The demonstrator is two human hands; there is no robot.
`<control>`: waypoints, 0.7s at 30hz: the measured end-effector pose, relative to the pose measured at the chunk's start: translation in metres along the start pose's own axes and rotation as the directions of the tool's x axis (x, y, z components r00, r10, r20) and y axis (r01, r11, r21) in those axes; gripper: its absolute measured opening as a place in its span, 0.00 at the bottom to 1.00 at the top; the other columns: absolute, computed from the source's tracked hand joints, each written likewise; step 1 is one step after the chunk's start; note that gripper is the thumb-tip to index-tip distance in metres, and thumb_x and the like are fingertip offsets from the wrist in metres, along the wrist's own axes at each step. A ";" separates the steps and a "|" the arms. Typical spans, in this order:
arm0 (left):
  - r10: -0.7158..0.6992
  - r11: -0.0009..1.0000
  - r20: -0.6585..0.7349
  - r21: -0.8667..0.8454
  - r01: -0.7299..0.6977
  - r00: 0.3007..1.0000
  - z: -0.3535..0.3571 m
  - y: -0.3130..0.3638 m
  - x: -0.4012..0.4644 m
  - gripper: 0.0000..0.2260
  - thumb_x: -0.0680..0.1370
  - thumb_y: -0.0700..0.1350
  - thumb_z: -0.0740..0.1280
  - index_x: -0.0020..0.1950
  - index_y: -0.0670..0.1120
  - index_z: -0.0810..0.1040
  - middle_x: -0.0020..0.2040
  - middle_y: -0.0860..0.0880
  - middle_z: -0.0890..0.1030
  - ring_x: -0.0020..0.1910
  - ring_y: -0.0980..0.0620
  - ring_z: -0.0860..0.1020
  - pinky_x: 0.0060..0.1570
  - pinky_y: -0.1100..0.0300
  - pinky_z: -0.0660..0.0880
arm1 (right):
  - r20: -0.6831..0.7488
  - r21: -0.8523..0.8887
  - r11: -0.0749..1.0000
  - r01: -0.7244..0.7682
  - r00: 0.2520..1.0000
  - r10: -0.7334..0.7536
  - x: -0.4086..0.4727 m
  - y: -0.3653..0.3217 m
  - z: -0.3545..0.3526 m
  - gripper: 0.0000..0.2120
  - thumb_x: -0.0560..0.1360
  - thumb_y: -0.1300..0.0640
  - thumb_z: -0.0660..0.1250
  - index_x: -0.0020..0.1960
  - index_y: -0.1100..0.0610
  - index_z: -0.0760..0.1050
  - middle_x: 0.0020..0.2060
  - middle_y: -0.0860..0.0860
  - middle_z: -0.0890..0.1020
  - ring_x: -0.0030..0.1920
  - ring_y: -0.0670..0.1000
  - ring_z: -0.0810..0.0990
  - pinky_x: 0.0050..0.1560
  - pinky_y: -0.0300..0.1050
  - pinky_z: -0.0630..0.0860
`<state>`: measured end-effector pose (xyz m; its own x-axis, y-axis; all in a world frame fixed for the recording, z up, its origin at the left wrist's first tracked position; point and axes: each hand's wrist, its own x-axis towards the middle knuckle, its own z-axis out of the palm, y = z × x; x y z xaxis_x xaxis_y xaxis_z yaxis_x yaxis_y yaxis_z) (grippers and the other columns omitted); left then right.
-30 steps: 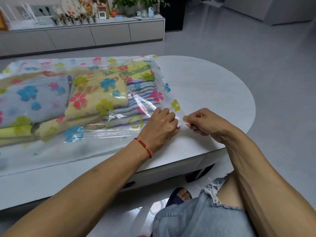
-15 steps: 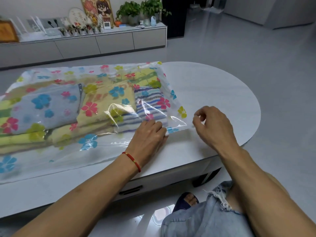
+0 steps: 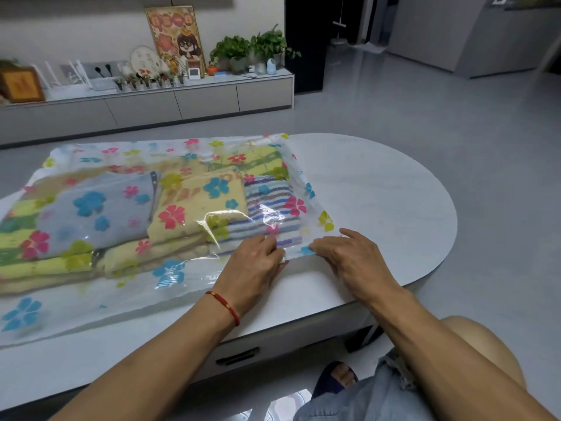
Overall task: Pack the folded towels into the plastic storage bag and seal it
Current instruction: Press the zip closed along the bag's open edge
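Note:
A clear plastic storage bag [image 3: 170,278] printed with coloured flowers lies flat on the white table [image 3: 379,192]. Inside it are folded towels: a grey one [image 3: 97,214] on the left, a yellow one [image 3: 197,205] in the middle and a blue-striped one [image 3: 270,205] on the right. My left hand [image 3: 258,265], with a red cord on its wrist, presses its fingers on the bag's near right corner. My right hand [image 3: 352,256] rests flat beside it, fingertips on the same corner edge.
The table's rounded right end and its near edge lie close to my hands. A drawer handle [image 3: 236,357] sits under the edge. A low cabinet [image 3: 182,101] with plants and pictures stands across the grey floor. My knee [image 3: 479,344] is at lower right.
Both hands let go of the pinched bag corner. My left hand slid left and pressed down on the bag. My right hand lifted away, then came back down flat onto the corner.

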<state>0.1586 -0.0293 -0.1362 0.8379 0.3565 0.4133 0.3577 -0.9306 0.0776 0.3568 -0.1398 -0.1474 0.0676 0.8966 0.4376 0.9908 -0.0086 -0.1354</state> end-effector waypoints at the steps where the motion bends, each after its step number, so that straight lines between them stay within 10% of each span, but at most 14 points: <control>1: -0.005 1.000 -0.001 0.009 0.005 1.000 -0.005 -0.006 -0.007 0.13 0.81 0.45 0.64 0.42 0.39 0.80 0.39 0.41 0.76 0.37 0.40 0.75 0.35 0.48 0.72 | -0.017 -0.001 1.000 0.005 1.000 -0.005 0.000 0.001 0.000 0.14 0.69 0.69 0.79 0.51 0.56 0.87 0.45 0.54 0.89 0.43 0.58 0.88 0.56 0.62 0.82; 12: -0.065 0.995 -0.028 0.074 0.067 0.997 -0.026 -0.017 -0.041 0.08 0.77 0.42 0.71 0.39 0.40 0.78 0.37 0.42 0.76 0.36 0.41 0.75 0.33 0.51 0.73 | -0.048 -0.146 0.988 0.057 0.997 -0.064 0.010 -0.066 0.020 0.21 0.70 0.60 0.77 0.62 0.56 0.82 0.59 0.54 0.85 0.61 0.57 0.83 0.65 0.58 0.77; 17: -0.069 0.994 -0.036 0.080 0.072 0.997 -0.029 -0.026 -0.052 0.09 0.78 0.44 0.68 0.41 0.41 0.79 0.38 0.44 0.76 0.38 0.42 0.74 0.35 0.51 0.71 | -0.122 0.003 0.995 0.102 0.987 -0.101 0.015 -0.095 0.031 0.18 0.73 0.60 0.58 0.49 0.56 0.86 0.47 0.53 0.89 0.48 0.57 0.87 0.51 0.51 0.83; 21: -0.045 0.994 -0.049 0.101 0.050 0.998 -0.038 -0.041 -0.069 0.10 0.80 0.43 0.66 0.40 0.40 0.77 0.39 0.42 0.75 0.39 0.41 0.73 0.36 0.48 0.71 | -0.192 0.000 0.996 0.085 0.978 -0.084 0.010 -0.086 0.034 0.15 0.67 0.69 0.72 0.51 0.58 0.87 0.48 0.55 0.89 0.48 0.58 0.88 0.49 0.57 0.85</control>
<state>0.0711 -0.0190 -0.1335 0.7997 0.3934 0.4536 0.4386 -0.8987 0.0062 0.2682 -0.1153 -0.1612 0.0056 0.7924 0.6100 0.9929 0.0681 -0.0975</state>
